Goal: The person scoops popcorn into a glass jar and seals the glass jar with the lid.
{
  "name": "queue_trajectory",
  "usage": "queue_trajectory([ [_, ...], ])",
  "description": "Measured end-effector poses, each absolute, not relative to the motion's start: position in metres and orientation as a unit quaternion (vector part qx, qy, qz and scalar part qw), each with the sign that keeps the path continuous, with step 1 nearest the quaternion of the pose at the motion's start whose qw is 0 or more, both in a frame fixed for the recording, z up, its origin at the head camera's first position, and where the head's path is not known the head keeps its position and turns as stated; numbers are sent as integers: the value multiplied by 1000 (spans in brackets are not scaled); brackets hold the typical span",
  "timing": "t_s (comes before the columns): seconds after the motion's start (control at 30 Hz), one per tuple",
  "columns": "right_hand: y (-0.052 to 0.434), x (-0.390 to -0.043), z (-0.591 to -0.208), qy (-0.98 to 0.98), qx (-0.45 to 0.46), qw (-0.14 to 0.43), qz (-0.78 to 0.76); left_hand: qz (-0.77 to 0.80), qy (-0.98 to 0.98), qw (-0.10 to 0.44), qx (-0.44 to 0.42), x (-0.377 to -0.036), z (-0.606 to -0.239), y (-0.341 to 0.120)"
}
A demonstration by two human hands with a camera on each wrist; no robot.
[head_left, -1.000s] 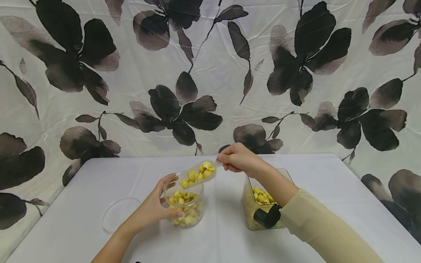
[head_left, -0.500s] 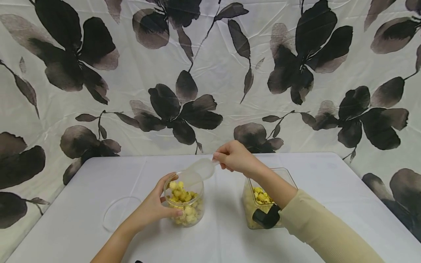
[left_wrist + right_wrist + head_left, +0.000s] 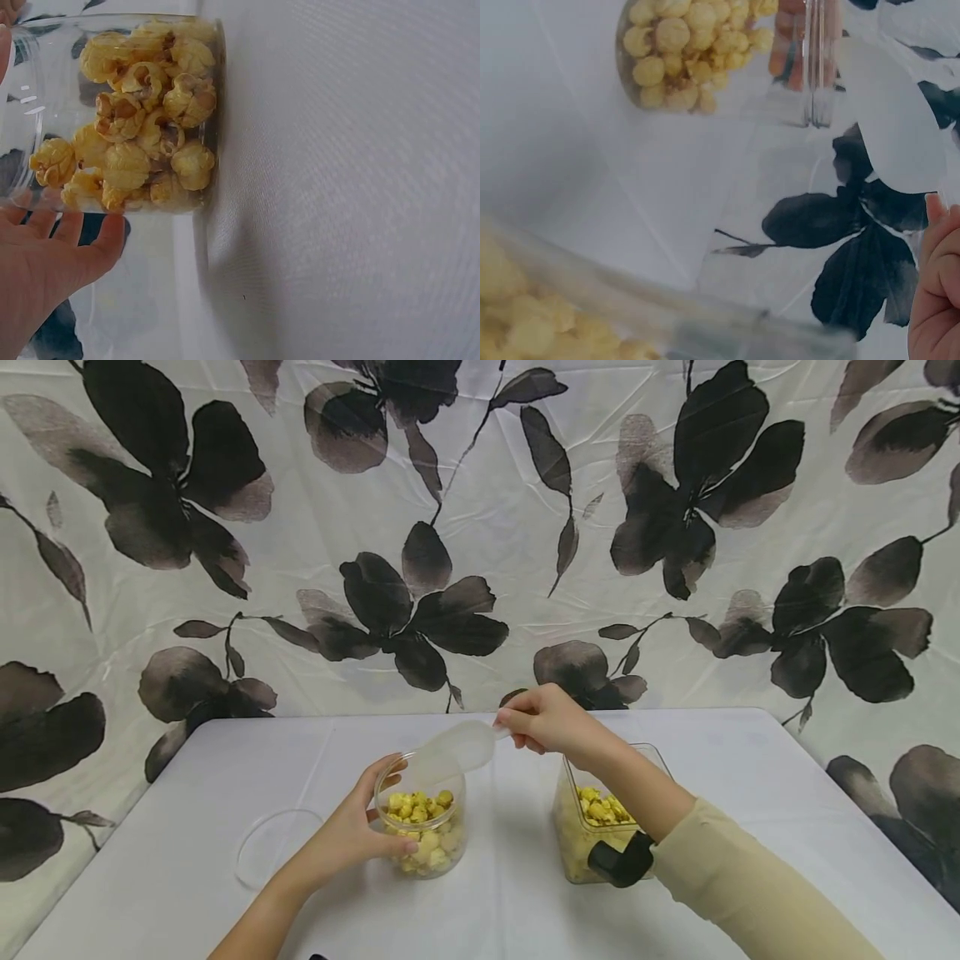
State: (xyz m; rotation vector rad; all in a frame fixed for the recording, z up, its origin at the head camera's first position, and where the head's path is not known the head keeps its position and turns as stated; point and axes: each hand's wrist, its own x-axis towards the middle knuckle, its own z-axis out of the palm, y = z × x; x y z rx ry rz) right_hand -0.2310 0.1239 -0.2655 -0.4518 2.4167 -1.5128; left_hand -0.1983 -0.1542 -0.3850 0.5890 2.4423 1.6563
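My left hand (image 3: 367, 827) grips a clear round jar (image 3: 453, 847) from its left side, thumb in front and fingers behind. Yellow popcorn (image 3: 142, 112) fills the lower part of this jar, which stands on the table. Pinched by its handle in my right hand (image 3: 551, 722) is a translucent white scoop (image 3: 468, 745), tipped down over the jar's mouth, with no popcorn visible on it. In the right wrist view the scoop (image 3: 892, 120) reaches the jar's rim; whether they touch I cannot tell.
Under my right forearm stands a square clear container (image 3: 572, 856) with more popcorn (image 3: 600, 808). A clear round lid (image 3: 242, 852) lies on the white table (image 3: 517, 910), left of the jar. Behind the table hangs a floral cloth (image 3: 570, 635).
The scoop was loaded with popcorn a second ago; it has turned over and the popcorn has dropped into the jar. My right hand has shifted slightly right since half a second ago.
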Motion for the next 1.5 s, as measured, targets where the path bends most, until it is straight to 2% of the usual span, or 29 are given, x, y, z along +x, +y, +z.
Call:
queue_trajectory([
  [0.17, 136, -234, -269, 803, -146, 154, -557, 550, 809, 66, 198, -198, -385, -154],
  [0.53, 163, -234, -269, 782, -133, 171, -584, 559, 800, 42, 216, -198, -372, -154],
  [1.1, 202, -230, -264, 768, -116, 168, -606, 540, 816, -6, 207, -194, -349, -149],
  [1.5, 231, -222, -260, 759, -109, 174, -618, 569, 801, -13, 188, -191, -329, -146],
])
